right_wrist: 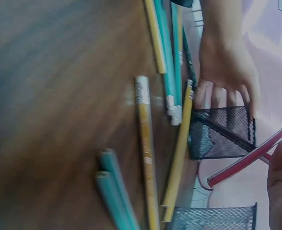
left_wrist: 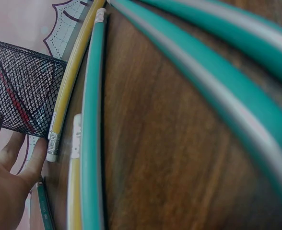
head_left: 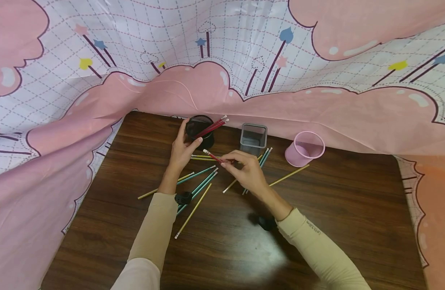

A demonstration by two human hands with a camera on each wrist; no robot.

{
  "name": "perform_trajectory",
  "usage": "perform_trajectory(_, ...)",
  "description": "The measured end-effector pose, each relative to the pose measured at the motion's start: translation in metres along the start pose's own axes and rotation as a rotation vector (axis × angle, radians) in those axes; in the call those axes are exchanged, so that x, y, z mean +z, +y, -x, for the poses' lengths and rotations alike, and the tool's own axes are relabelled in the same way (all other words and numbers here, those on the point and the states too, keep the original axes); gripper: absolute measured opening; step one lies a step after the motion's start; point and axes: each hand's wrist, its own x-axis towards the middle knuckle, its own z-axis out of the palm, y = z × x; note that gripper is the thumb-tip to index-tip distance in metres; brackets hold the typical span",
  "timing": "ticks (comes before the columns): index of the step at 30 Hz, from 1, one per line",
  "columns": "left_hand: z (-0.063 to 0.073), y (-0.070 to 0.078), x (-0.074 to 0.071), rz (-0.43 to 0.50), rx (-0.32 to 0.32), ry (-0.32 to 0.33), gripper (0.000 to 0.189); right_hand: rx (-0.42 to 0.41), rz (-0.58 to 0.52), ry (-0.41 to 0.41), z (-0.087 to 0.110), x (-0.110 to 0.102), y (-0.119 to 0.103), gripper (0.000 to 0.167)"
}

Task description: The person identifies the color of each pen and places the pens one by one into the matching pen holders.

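Note:
My left hand grips a round black mesh pencil cup at the back left of the table, thumb on the near side and fingers round the far side. Several red pencils lean in it, white erasers up. Just to the right and nearer, my right hand pinches a red pencil between thumb and fingers. That pencil is apart from the cup in the right wrist view. In the left wrist view, the left hand touches the mesh near the cup's base.
A grey square mesh holder and a pink round cup stand along the back edge. Green pencils and yellow pencils lie scattered on the brown table. A patterned pink cloth hangs behind.

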Motion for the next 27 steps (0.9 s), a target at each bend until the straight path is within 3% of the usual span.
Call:
perform_trajectory(6,-0.005,-0.019,0.002,-0.021,-0.005,0.017,0.077,0.018,0.006,0.01,-0.017,0.001,0.018,0.024)
perform_trajectory(12,-0.006,-0.02,0.003,-0.036,0.01,0.034,0.075,0.094,0.008,0.027,-0.038,0.002,0.022,0.023)
perform_trajectory(19,-0.007,-0.02,0.002,-0.034,0.018,0.037,0.075,0.129,0.114,0.04,-0.063,0.005,0.012,0.021)
perform_trajectory(27,-0.006,-0.022,0.001,-0.039,0.0,0.028,0.075,0.146,0.083,0.066,-0.079,0.009,0.008,0.017)
